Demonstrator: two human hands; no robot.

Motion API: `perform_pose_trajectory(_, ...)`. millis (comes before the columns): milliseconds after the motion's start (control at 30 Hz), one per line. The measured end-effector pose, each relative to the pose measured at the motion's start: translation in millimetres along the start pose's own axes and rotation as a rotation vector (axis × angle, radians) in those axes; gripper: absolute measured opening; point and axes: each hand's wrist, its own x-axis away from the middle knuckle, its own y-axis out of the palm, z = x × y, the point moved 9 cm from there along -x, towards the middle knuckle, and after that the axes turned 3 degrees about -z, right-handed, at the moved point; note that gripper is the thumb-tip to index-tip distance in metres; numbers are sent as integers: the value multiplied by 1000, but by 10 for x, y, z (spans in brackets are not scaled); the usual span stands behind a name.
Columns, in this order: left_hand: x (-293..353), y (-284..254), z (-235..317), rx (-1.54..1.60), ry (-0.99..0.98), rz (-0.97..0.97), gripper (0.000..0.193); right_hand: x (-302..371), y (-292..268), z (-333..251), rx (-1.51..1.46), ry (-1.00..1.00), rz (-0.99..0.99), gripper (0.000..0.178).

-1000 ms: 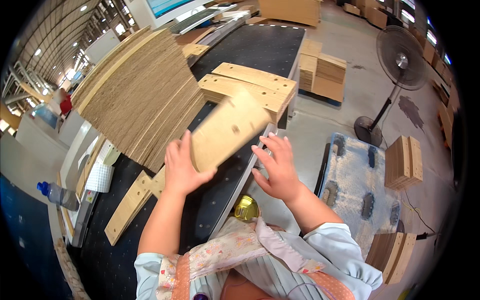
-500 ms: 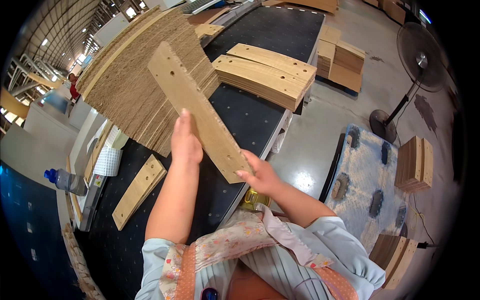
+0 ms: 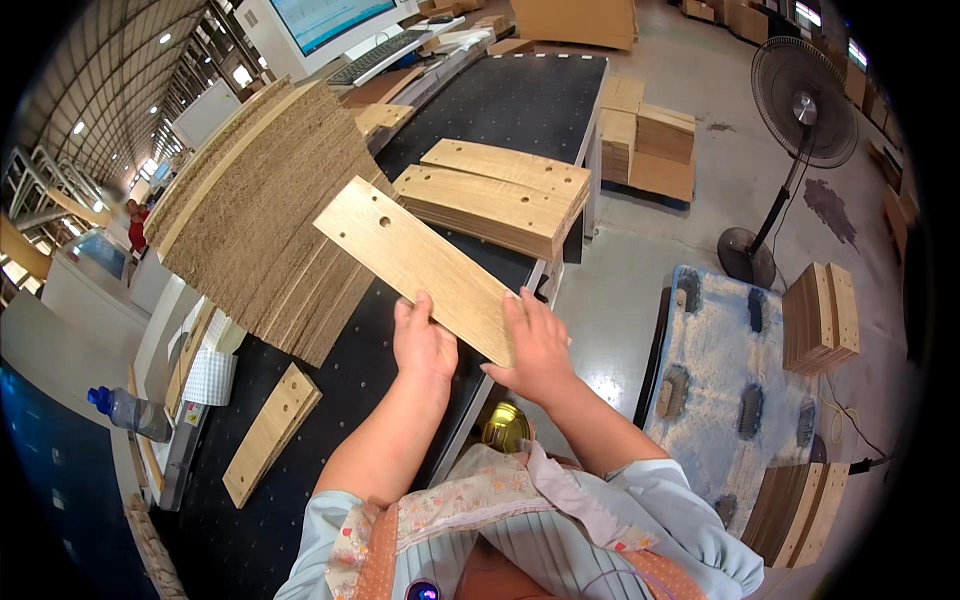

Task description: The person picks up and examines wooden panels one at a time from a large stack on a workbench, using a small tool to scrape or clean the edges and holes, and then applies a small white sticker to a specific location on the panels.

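Note:
Between my two hands is a wooden board point(image 3: 420, 262) with light wood grain and several drilled holes near its far end. My left hand point(image 3: 424, 343) supports it from the near long edge, thumb up on the face. My right hand point(image 3: 532, 345) grips the near right end, fingers spread over the top face. The board is tilted over the black table point(image 3: 372, 350). Behind it stands a tall stack of boards point(image 3: 270, 210), rough edges facing me. To the right of that lies a lower stack of drilled boards point(image 3: 490, 200).
Another drilled board piece point(image 3: 270, 435) lies at the table's left, near a blue-capped bottle point(image 3: 138, 412). Right of the table are a worn blue pallet point(image 3: 735, 370), board stacks point(image 3: 820, 318) and a standing fan point(image 3: 800, 110). A monitor point(image 3: 325, 25) and keyboard point(image 3: 380, 55) sit at the back.
The board has turned flatter, its drilled face now toward me, and its far end has come lower. My right hand has shifted its fingers onto the face; my left hand has moved right.

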Motion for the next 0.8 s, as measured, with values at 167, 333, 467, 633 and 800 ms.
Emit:
perform_pose_trajectory(167, 105, 111, -152, -345, -169, -213, 37, -41, -240, 351, -27, 41, -16, 89)
perform_pose_trajectory(333, 369, -206, -303, -1731, 204, -688, 77, -570, -772, 709, 161, 79, 64, 84)
perform_pose_trajectory(467, 624, -306, -538, -2111, 185, -837, 82, -1352, -1095, 1083, 271, 113, 110, 78)
perform_pose_trajectory(633, 635, -307, -542, -2090, 189, -839, 77, -2155, -803, 1412, 334, 177, -46, 75)
perform_pose_trajectory(800, 639, -288, -511, -2059, 184, -839, 74, -2492, -382, 1528, 350, 202, -231, 74)
